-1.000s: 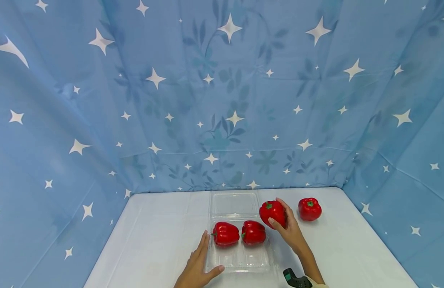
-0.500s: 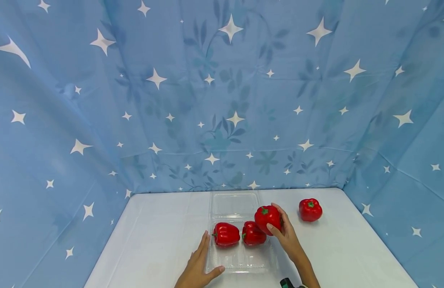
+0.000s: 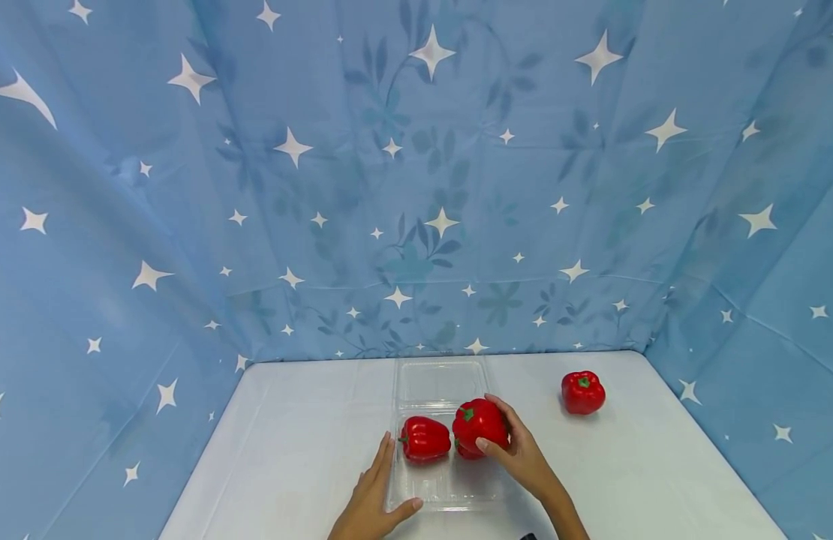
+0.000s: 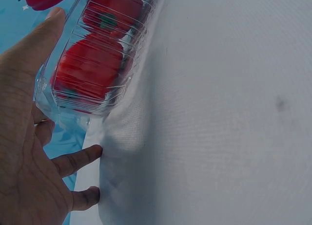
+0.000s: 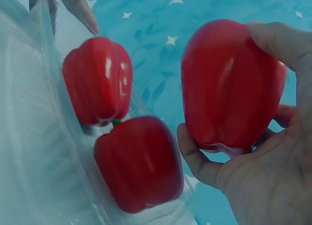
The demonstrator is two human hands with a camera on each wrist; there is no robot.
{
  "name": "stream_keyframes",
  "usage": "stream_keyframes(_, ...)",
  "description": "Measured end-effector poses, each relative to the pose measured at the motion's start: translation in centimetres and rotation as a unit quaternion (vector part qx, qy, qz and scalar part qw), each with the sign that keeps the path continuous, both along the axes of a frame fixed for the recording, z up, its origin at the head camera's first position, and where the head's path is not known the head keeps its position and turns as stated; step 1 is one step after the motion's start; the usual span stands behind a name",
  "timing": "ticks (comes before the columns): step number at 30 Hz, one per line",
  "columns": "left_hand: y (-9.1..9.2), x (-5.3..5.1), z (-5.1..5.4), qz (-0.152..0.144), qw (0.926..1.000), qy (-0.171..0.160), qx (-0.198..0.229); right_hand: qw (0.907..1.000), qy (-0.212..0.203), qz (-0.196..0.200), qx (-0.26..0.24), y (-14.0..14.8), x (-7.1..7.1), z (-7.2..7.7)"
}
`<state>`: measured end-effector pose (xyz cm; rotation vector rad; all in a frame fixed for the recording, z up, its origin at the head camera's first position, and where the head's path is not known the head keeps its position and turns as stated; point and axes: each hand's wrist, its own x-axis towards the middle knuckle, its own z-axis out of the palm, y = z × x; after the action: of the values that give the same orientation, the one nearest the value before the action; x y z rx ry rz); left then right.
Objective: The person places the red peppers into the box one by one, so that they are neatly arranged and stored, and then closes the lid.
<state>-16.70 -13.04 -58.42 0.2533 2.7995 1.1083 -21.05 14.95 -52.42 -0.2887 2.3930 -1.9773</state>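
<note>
A red bell pepper (image 3: 480,424) with a green stem is gripped by my right hand (image 3: 524,457), thumb on the near side. It is held above the clear plastic container (image 3: 450,491), apart from the peppers inside in the right wrist view. Two red bell peppers lie in the tray, a left one (image 3: 425,439) and a right one (image 5: 140,165); the held pepper hides most of the right one in the head view. My left hand (image 3: 371,499) rests along the container's left side, fingers straight and thumb (image 4: 52,25) at its rim.
Another red bell pepper (image 3: 582,392) stands on the white table (image 3: 302,442) at the back right. The container's clear lid (image 3: 440,381) lies folded back behind the tray. A blue starry curtain (image 3: 443,180) closes off the back and sides.
My right hand has carried its bell pepper left and toward me, from beside the container to above the right pepper in the tray. The left hand has stayed in place.
</note>
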Motion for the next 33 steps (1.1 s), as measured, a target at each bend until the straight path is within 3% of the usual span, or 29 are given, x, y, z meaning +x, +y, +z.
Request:
stream_keyframes(5, 0.0, 0.0, 0.0, 0.005, 1.0000, -0.007, -0.003, 0.9999, -0.002, 0.013, 0.001, -0.9, 0.3, -0.1)
stream_keyframes(11, -0.1, -0.1, -0.1, -0.003, 0.9999, 0.010, 0.001, 0.9995, 0.001, 0.027, 0.015, -1.7, 0.5, -0.7)
stream_keyframes(18, -0.2, -0.1, -0.3, 0.001, 0.9999, 0.008, -0.008, 0.9969, 0.041, 0.060, 0.030, -2.2, 0.9, -1.4)
stream_keyframes(28, -0.2, -0.1, -0.2, -0.004, 0.9998, 0.016, -0.006, 0.9979, 0.020, 0.029, 0.055, -3.5, 1.6, -2.0)
stream_keyframes(33, -0.3, 0.0, -0.4, -0.008, 0.9995, 0.030, -0.001, 0.9944, 0.041, 0.015, 0.097, -4.3, 2.1, -2.2)
